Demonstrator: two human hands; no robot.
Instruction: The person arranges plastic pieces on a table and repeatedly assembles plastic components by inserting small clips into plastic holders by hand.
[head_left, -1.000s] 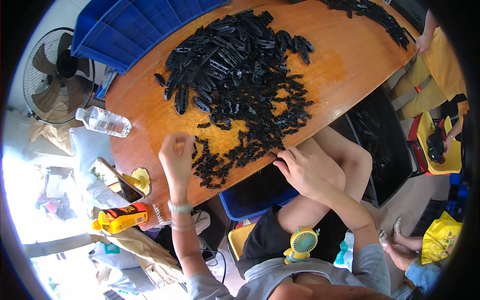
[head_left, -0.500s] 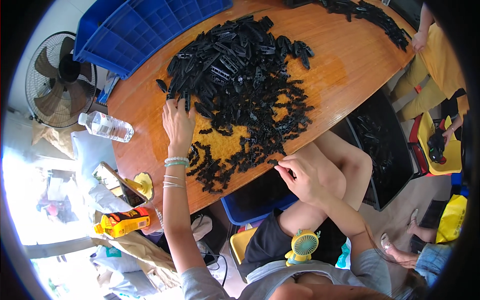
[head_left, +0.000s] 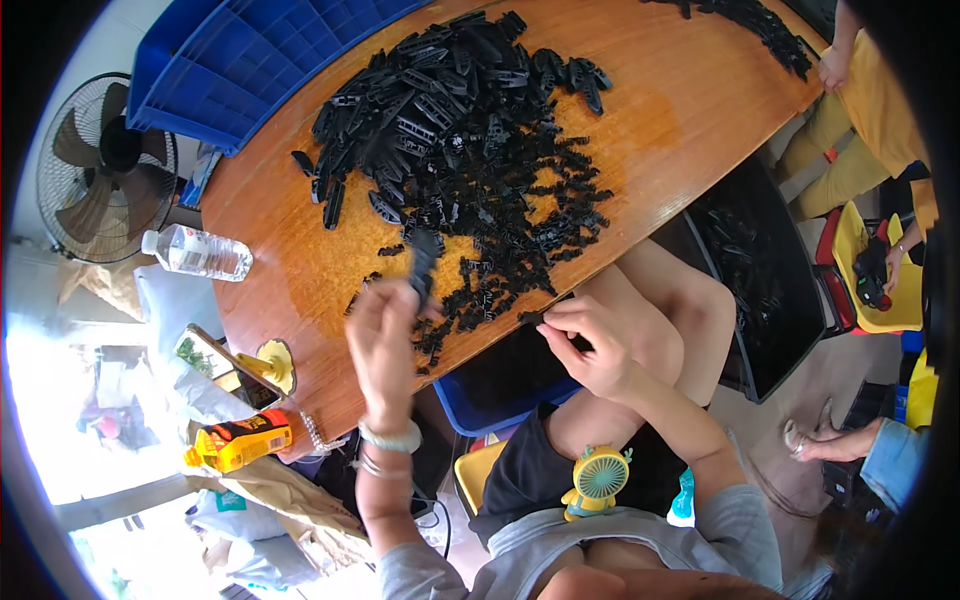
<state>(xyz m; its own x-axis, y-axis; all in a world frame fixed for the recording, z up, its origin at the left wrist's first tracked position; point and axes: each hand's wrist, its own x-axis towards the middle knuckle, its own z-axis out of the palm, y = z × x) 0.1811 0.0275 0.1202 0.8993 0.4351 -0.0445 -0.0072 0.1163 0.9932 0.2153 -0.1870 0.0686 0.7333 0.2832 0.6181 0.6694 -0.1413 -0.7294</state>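
Left hand [head_left: 385,345] pulled back from pile [head_left: 470,140], fingers now clamped on black part [head_left: 422,262]; right hand [head_left: 590,340] unchanged, pinching small piece [head_left: 533,318].

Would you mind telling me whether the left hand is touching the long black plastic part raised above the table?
Touching. The head view shows the left hand with its fingers closed around the lower end of the long black part, which sticks up from them.

Head camera, looking straight down
It faces the wooden table [head_left: 690,110] and the person's lap from close above, edges bending.
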